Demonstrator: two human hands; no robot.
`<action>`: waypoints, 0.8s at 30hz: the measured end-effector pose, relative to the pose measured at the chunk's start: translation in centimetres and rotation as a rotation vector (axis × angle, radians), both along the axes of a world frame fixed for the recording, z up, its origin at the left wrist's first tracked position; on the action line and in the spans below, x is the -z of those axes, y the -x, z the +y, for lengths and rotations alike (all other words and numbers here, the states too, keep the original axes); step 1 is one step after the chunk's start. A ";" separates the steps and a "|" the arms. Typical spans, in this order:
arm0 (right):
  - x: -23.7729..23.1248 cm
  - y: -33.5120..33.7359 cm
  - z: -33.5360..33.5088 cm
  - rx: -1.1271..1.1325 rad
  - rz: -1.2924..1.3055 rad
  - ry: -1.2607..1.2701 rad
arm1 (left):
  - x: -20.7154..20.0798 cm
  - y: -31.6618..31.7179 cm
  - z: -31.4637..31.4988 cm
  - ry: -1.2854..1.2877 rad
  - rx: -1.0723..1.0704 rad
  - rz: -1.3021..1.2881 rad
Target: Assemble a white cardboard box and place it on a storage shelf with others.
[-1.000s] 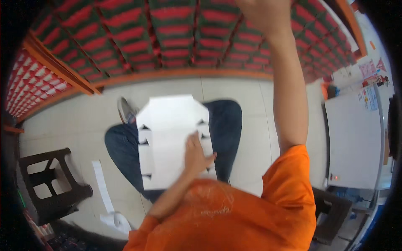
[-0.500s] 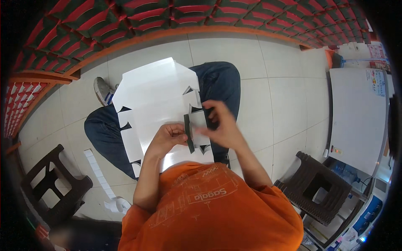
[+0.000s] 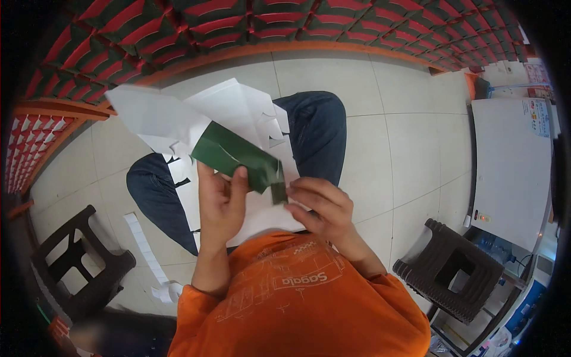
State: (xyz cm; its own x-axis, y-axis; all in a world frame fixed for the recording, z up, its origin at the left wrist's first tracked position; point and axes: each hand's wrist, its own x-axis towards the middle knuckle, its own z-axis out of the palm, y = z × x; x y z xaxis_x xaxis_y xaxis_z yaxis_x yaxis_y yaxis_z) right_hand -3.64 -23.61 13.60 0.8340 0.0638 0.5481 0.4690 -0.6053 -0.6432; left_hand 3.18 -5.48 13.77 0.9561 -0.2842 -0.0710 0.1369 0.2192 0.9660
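Note:
A partly folded cardboard box (image 3: 231, 147), green outside and white inside, is raised above my lap. My left hand (image 3: 224, 199) is closed on its near edge, the thumb on the green side. At its right end, a small green end flap (image 3: 278, 191) is pinched between the fingers and thumb of my right hand (image 3: 324, 207). A broad white panel (image 3: 157, 113), blurred, juts from the box toward the far left. Beneath it, flat white die-cut cardboard (image 3: 256, 215) with notched edges lies across my crossed legs.
Racks of red and dark green folded pieces (image 3: 273, 24) line the far side. A dark plastic stool (image 3: 80, 262) stands at left, stacked stools (image 3: 455, 271) at right beside a white refrigerator (image 3: 505, 172). A white paper strip (image 3: 146, 250) lies on the tiled floor.
The cardboard piece has been lifted and tilted off the lap, so its green outside now shows. My left hand has turned thumb-up, and my right hand has come down onto the end flap.

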 end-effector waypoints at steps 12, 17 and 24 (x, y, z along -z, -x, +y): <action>-1.4 -3.7 0.1 0.029 -0.130 0.205 | -0.4 -1.1 -2.2 0.073 -0.067 -0.092; -1.9 -4.1 -0.3 -0.001 0.667 -0.636 | -2.0 -0.1 -0.5 -0.323 0.276 -0.267; -4.7 -7.5 0.2 -0.091 0.447 -0.721 | -5.0 0.8 5.1 -0.174 0.201 -0.243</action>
